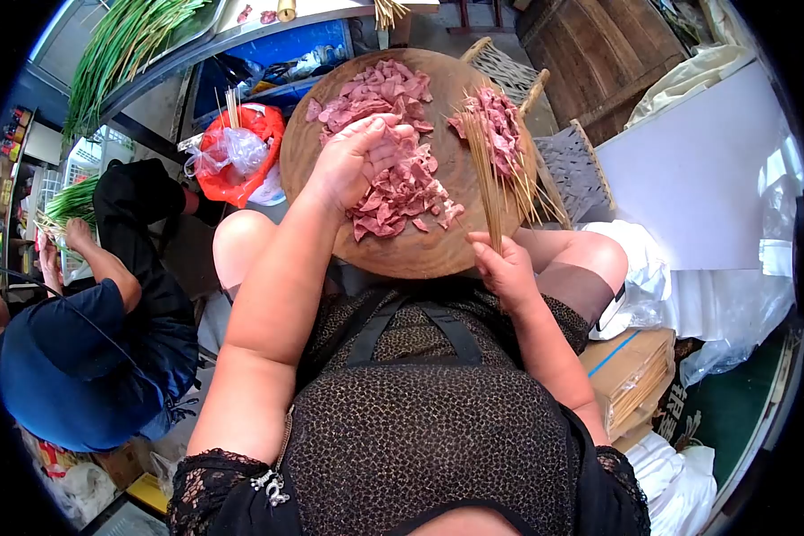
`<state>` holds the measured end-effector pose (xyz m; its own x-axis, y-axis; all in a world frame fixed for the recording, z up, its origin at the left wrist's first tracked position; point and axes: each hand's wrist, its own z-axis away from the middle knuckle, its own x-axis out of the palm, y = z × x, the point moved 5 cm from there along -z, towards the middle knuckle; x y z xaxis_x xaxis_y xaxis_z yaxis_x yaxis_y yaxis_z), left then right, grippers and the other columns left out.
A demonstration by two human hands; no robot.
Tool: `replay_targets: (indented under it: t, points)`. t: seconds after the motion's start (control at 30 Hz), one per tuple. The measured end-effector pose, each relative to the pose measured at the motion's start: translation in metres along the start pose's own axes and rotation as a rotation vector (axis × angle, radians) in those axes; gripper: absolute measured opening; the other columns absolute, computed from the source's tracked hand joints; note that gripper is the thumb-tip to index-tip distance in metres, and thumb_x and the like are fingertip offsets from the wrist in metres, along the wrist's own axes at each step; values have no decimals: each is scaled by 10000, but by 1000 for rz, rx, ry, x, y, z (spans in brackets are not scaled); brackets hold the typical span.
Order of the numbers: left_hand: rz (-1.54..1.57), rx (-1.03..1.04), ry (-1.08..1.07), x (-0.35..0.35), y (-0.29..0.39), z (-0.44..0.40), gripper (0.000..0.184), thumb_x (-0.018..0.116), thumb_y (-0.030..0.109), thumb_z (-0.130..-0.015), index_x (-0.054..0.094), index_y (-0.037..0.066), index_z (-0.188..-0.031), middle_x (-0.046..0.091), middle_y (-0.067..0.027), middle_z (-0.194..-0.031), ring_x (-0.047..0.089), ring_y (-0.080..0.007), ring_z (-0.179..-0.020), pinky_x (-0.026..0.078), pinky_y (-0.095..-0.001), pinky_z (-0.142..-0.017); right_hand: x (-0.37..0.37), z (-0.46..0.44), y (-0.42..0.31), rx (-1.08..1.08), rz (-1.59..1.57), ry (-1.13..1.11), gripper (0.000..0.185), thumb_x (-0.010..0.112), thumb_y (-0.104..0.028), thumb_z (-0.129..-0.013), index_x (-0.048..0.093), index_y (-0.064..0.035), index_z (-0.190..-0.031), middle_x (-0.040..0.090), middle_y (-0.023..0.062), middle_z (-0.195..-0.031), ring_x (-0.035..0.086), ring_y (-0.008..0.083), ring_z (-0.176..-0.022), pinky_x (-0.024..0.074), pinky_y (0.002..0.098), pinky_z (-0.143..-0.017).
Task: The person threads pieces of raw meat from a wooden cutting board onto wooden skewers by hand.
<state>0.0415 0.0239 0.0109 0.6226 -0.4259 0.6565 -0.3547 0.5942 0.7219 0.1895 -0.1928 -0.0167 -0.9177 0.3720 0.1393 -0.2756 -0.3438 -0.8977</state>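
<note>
My right hand (506,272) is closed around the lower ends of a bundle of thin bamboo skewers (487,183), which point away from me over the board. My left hand (359,159) hovers over the middle of the meat, its fingers curled in towards the thumb. Whether a slice is between those fingers I cannot make out. Thin reddish slices of raw meat (397,204) lie loose under and in front of it on a round wooden chopping block (438,255). At the block's right side lies a pile of skewered meat (496,125), sticks pointing towards me.
A red plastic bag (232,161) with skewers and clear plastic stands left of the block. Woven stools (576,174) are at the right, with a white board (688,170) beyond. Another person in blue (71,366) handles green stalks (73,198) at left. Cardboard (630,371) lies right.
</note>
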Motion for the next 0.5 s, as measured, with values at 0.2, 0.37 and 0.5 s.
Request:
replay_targets:
  t: [0.2, 0.37, 0.5]
  points:
    - [-45, -28, 32, 5, -1, 0, 273, 475, 191, -910, 507, 54, -1143, 597, -129, -1099, 596, -197, -982, 492, -321, -816, 5, 0, -10, 12, -9, -19, 236, 560, -159, -869, 576, -5, -1047, 444, -54, -603, 370, 30, -487, 272, 170, -437]
    - [15, -52, -6, 7, -3, -3, 262, 463, 170, -914, 508, 50, -1142, 596, -126, -1100, 592, -206, -992, 491, -328, -812, 12, -5, -12, -20, -55, -41, 225, 553, -123, -870, 569, 4, -1055, 429, -61, -609, 365, 25, -509, 275, 169, -461]
    - [49, -52, -61, 9, -3, -8, 256, 452, 156, -917, 507, 39, -1139, 599, -120, -1094, 598, -202, -972, 490, -328, -814, 21, -9, -13, -23, -88, -35, 221, 549, -119, -872, 568, 3, -1056, 423, -65, -612, 361, 23, -508, 273, 170, -456]
